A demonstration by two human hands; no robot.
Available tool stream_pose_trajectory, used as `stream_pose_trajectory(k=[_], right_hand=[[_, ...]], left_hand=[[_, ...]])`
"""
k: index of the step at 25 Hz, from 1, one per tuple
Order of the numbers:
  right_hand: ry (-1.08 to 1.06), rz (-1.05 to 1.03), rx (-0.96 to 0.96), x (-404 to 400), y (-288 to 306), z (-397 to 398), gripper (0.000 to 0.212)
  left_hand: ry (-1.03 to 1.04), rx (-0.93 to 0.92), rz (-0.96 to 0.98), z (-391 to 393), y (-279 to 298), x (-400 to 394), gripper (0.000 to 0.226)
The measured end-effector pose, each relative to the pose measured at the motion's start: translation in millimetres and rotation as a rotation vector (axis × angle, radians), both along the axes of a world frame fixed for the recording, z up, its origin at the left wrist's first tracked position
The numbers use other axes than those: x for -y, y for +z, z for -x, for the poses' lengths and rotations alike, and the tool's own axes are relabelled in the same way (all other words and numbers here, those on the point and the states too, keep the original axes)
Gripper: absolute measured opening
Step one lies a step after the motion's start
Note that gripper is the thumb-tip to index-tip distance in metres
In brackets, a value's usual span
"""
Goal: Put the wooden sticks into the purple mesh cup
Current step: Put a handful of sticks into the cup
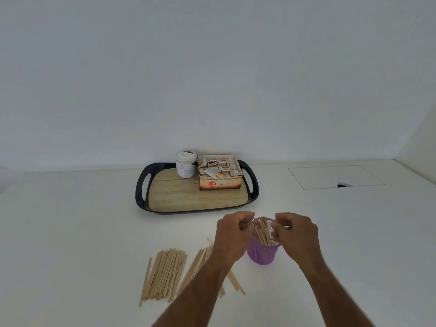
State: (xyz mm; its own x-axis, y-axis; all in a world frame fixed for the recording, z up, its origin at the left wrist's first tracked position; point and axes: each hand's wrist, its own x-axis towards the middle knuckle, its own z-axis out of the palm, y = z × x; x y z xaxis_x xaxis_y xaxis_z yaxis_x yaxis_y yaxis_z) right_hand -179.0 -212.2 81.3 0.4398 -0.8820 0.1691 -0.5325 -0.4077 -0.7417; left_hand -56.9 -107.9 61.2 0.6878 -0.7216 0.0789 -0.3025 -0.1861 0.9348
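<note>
One purple mesh cup (pixel 262 252), holding a bundle of wooden sticks (pixel 262 230), number uncountable. Two loose piles of wooden sticks (pixel 165 272) on the table. One black-rimmed tray (pixel 141 185). One white jar (pixel 186 164). One open ginger tea box (pixel 220 182). Two hands.

The cup (pixel 263 250) stood before me on the tabletop (pixel 70 232), sticks (pixel 260 230) in it, more sticks (pixel 162 272) lying left, the tray (pixel 141 185) behind.
</note>
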Motion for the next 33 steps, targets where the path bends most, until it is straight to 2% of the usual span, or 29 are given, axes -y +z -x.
stream_pose_trajectory(k=[3,6,9,11,14,16,18,20,26,33], right_hand=[[-0.01,0.082,-0.01,-5,7,-1,0.033],[0.023,0.173,0.09,-19,7,-5,0.022],[0.185,0.188,0.008,-42,-8,-20,0.005],[0.283,0.107,-0.093,-57,-27,-31,0.004],[0.334,0.057,-0.293,-74,-56,-46,0.029],[0.339,0.061,-0.426,-81,-70,-52,0.048],[0.336,0.048,-0.518,-86,-79,-58,0.058],[0.331,0.055,-0.55,-88,-85,-62,0.058],[0.324,-0.009,-0.522,-80,-91,-70,0.019],[0.264,-0.051,-0.413,-76,-91,-70,0.016]], left_hand=[[0.052,0.023,0.018,-12,7,-11,0.04],[0.135,0.041,-0.031,-32,5,-25,0.031],[0.137,0.156,-0.289,-55,-5,-44,0.023],[0.079,0.236,-0.511,-65,-16,-57,0.024],[0.033,0.269,-0.765,-67,-30,-72,0.025],[0.036,0.292,-0.837,-65,-36,-78,0.033],[0.037,0.314,-0.843,-63,-41,-81,0.036],[0.04,0.313,-0.846,-64,-44,-81,0.033],[0.069,0.249,-0.822,-70,-48,-84,0.016],[0.116,0.159,-0.748,-76,-51,-89,0.019]])
